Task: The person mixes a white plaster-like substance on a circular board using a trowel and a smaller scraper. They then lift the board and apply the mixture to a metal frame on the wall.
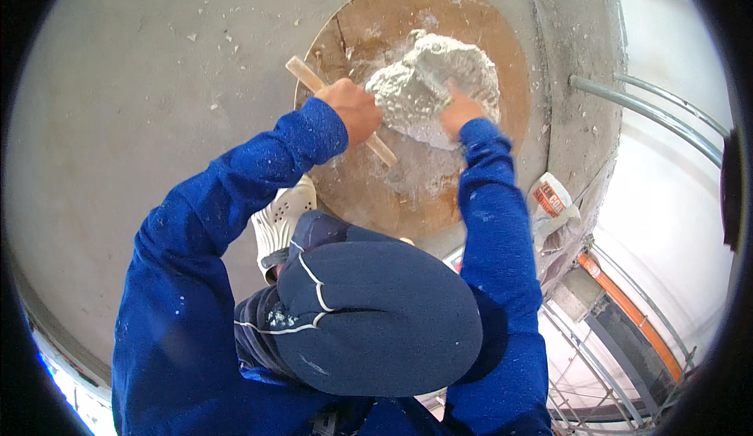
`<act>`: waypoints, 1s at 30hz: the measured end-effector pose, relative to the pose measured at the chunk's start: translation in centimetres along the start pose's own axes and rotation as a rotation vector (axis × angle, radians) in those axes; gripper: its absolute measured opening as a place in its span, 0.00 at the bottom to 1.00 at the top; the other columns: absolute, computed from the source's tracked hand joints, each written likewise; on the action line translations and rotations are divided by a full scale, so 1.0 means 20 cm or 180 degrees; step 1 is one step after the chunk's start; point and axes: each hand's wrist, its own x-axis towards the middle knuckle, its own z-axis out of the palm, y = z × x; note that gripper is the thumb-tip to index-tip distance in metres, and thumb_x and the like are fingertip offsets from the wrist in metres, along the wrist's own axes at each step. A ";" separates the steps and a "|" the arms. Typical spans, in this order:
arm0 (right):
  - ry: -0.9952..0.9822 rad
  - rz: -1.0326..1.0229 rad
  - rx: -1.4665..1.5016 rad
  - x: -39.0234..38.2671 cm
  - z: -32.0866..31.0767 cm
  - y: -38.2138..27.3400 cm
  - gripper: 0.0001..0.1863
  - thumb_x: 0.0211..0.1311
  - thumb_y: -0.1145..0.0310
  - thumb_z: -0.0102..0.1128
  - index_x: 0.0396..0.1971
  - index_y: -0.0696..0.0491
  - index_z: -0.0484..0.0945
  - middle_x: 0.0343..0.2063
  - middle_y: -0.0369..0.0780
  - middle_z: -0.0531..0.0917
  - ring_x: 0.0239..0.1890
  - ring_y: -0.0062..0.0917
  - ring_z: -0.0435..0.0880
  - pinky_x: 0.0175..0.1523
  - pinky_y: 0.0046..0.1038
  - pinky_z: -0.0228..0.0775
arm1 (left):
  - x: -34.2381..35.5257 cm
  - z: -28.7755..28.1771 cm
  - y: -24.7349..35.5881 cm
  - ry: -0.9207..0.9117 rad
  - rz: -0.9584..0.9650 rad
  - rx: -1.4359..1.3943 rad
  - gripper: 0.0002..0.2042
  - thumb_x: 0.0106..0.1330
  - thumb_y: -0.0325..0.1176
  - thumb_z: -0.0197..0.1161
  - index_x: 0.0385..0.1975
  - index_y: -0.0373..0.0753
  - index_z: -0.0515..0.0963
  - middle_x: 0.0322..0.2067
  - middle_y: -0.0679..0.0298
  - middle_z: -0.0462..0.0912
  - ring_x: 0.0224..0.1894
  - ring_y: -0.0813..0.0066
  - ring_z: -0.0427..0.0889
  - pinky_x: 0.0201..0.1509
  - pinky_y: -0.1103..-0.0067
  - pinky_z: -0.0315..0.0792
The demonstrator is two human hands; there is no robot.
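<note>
A mound of wet, whitish-grey plaster or mortar mix [392,91] lies on a round brown wooden board [494,32] on the floor. My left hand [353,110] is closed round a pale wooden strip [382,150], which slants across the board's left part beside the mound; whether it is a batten or a board seen edge-on I cannot tell. At the mound's right side, my right hand [463,114] is closed on what looks like a trowel [447,67], its forefinger stretched forward. The blade seems to lie flat in the mix, smeared and hard to outline.
A white bag with orange print [551,197] stands to the right of the board. Metal scaffold tubes [651,106] reach in from the right, and an orange pole [631,314] lies lower right. My pale clog [284,216] is by the board's near-left edge. Crumbs dot the concrete floor [172,98].
</note>
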 end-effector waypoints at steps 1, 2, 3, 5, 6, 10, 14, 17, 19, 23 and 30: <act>-0.0411 -0.0082 -0.0159 0.01 -0.02 0.02 0.33 0.47 0.70 0.47 0.59 0.53 0.59 0.31 0.50 0.80 0.28 0.36 0.82 0.36 0.35 0.74 | 0.00 0.01 0.02 -0.0060 -0.0024 0.0005 0.04 0.47 0.32 0.61 0.19 0.41 0.80 0.20 0.59 0.81 0.25 0.65 0.82 0.27 0.74 0.76; -0.0839 -0.0158 -0.0300 0.00 -0.03 0.02 0.33 0.47 0.71 0.47 0.59 0.53 0.59 0.29 0.50 0.81 0.26 0.35 0.81 0.34 0.36 0.74 | 0.00 0.01 0.03 -0.0143 -0.0036 0.0007 0.04 0.47 0.32 0.61 0.19 0.41 0.80 0.20 0.59 0.81 0.25 0.65 0.82 0.27 0.74 0.76; -0.1270 -0.0237 -0.0440 0.00 -0.04 0.03 0.33 0.48 0.71 0.46 0.60 0.52 0.59 0.27 0.49 0.81 0.24 0.34 0.81 0.33 0.36 0.74 | 0.00 0.01 0.02 -0.0070 -0.0030 0.0018 0.04 0.47 0.32 0.61 0.19 0.41 0.80 0.20 0.59 0.81 0.25 0.65 0.82 0.27 0.74 0.76; -0.0593 0.0170 0.0430 0.04 -0.07 0.07 0.33 0.48 0.71 0.46 0.60 0.50 0.58 0.27 0.49 0.81 0.26 0.35 0.82 0.33 0.37 0.74 | 0.00 0.01 0.01 0.0048 -0.0020 0.0012 0.04 0.47 0.32 0.60 0.19 0.40 0.80 0.19 0.60 0.81 0.25 0.65 0.82 0.27 0.74 0.76; -0.0113 -0.0140 -0.0145 0.06 0.05 0.11 0.33 0.48 0.72 0.46 0.60 0.50 0.59 0.26 0.48 0.81 0.24 0.34 0.81 0.32 0.36 0.74 | 0.00 0.02 0.02 0.0001 -0.0005 -0.0026 0.04 0.47 0.32 0.60 0.19 0.40 0.80 0.19 0.60 0.81 0.25 0.65 0.82 0.27 0.74 0.76; -0.0176 -0.0277 -0.0403 0.07 0.02 0.01 0.33 0.49 0.72 0.46 0.60 0.50 0.58 0.26 0.47 0.81 0.22 0.34 0.81 0.30 0.33 0.74 | 0.00 0.00 -0.01 -0.0061 -0.0037 0.0005 0.05 0.47 0.32 0.61 0.19 0.40 0.81 0.20 0.59 0.81 0.25 0.65 0.82 0.27 0.74 0.76; 0.0366 -0.0631 -0.0740 0.13 0.18 0.13 0.32 0.47 0.72 0.53 0.58 0.47 0.63 0.30 0.47 0.81 0.25 0.30 0.80 0.32 0.31 0.73 | 0.04 0.01 0.00 0.0040 -0.0003 -0.0097 0.05 0.46 0.32 0.61 0.20 0.39 0.81 0.20 0.59 0.81 0.25 0.64 0.82 0.28 0.74 0.76; -0.0668 0.0123 -0.0335 0.06 0.00 0.00 0.31 0.49 0.72 0.52 0.58 0.45 0.63 0.29 0.46 0.81 0.26 0.33 0.79 0.32 0.30 0.73 | 0.02 -0.01 0.00 -0.0087 -0.0012 -0.0098 0.05 0.46 0.32 0.61 0.19 0.39 0.80 0.20 0.58 0.81 0.25 0.64 0.82 0.28 0.74 0.76; 0.0471 0.0128 0.0006 0.11 0.15 0.10 0.27 0.50 0.70 0.47 0.56 0.52 0.66 0.36 0.49 0.80 0.34 0.37 0.82 0.35 0.32 0.74 | 0.02 -0.01 0.01 -0.0069 0.0041 -0.0157 0.05 0.47 0.32 0.61 0.19 0.39 0.80 0.20 0.59 0.81 0.25 0.64 0.82 0.28 0.74 0.76; -0.1594 0.0252 -0.0659 0.00 -0.16 -0.11 0.31 0.49 0.69 0.46 0.58 0.54 0.61 0.45 0.53 0.75 0.45 0.40 0.78 0.48 0.34 0.70 | 0.01 0.01 -0.02 0.0037 0.0053 -0.0140 0.05 0.46 0.32 0.61 0.19 0.39 0.80 0.20 0.59 0.81 0.25 0.64 0.82 0.28 0.74 0.75; -0.1510 -0.0100 -0.1005 0.20 -0.02 0.10 0.31 0.49 0.67 0.48 0.58 0.52 0.62 0.57 0.50 0.65 0.55 0.42 0.69 0.60 0.32 0.59 | 0.01 0.01 0.01 0.0035 0.0106 -0.0017 0.05 0.46 0.33 0.61 0.18 0.40 0.80 0.19 0.59 0.80 0.25 0.64 0.82 0.27 0.73 0.75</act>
